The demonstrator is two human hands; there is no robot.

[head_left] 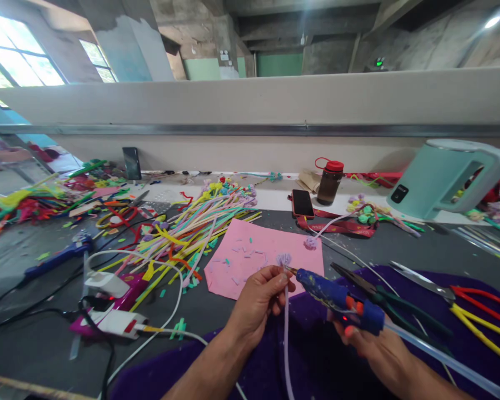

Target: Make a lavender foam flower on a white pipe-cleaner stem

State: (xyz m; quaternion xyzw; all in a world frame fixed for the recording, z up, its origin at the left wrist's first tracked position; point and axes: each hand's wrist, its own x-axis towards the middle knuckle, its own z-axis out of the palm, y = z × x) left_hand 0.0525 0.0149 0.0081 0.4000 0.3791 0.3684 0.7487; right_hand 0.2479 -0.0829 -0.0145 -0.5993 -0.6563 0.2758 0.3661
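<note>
Head view: I see the left hand (pixel 258 300) pinch a purple stem (pixel 287 344) under its fuzzy puff (pixel 283 259), over the pink sheet (pixel 275 233). The right hand (pixel 369 341) grips a blue glue gun (pixel 337 297). The puff looks light, soft and squashable; best hold the stem.

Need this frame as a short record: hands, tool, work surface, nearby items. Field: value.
Left hand: pinching a lilac stem just below its fuzzy head
Right hand: gripping a blue glue gun
Nozzle: pointed at the base of the head; contact unclear
Work surface: pink sheet with small lilac and green scraps
Right side: pliers, scissors with red and yellow handles
Left side: bundle of coloured stems
Back: phone, bottle, kettle
</note>
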